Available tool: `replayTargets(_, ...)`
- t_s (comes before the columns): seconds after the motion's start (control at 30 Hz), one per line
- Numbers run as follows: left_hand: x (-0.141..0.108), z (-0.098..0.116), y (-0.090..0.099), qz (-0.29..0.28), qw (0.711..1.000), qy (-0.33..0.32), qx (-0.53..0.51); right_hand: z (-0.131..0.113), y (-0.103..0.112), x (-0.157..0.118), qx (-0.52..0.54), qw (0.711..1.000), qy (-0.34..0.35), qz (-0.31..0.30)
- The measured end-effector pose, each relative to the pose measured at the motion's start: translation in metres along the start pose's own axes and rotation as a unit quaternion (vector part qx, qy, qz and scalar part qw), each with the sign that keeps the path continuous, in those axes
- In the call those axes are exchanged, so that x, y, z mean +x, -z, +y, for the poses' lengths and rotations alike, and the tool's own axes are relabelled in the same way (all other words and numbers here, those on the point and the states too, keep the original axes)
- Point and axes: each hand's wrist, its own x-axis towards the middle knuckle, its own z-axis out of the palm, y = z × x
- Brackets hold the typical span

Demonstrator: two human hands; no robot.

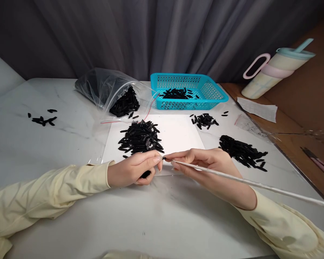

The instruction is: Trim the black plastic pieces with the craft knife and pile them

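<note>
My left hand [139, 168] pinches a small dark piece [164, 158] between its thumb and forefinger. More black pieces [145, 174] show under its curled fingers. My right hand [205, 163] meets it at the fingertips, its forefinger touching the same small piece. Between the right thumb and forefinger is the end of a long, thin white stick [248, 182], which runs across the wrist and out of view to the right. Just beyond my left hand, a heap of narrow, pointed black pieces [142, 136] lies on a white sheet [178, 131].
Behind the heap, a clear plastic bag [97, 86] spills black pieces. A blue basket [189, 104] beside it holds more. Smaller piles lie at the left [44, 120], right [241, 151] and back right [205, 120]. A handled tumbler [270, 77] stands at far right.
</note>
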Motion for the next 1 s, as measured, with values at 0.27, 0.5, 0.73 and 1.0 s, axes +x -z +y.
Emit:
replayTargets(0.27,0.002,0.001,0.001,0.013,1.0,0.008,-0.014,0.017,-0.013,-0.012,-0.189,0.969,0.142,0.07)
replayTargets(0.5,0.001,0.002,0.002,0.015,0.999,0.022,-0.029,0.025,-0.025,-0.015,-0.237,0.937,0.233,0.109)
replayTargets(0.73,0.005,0.006,0.001,0.028,0.998,0.041,-0.044,0.029,-0.032,-0.015,-0.26,0.929,0.221,0.143)
replayTargets(1.0,0.004,0.004,0.002,0.018,0.998,0.032,-0.055,0.015,-0.019,-0.004,-0.106,0.975,0.086,0.175)
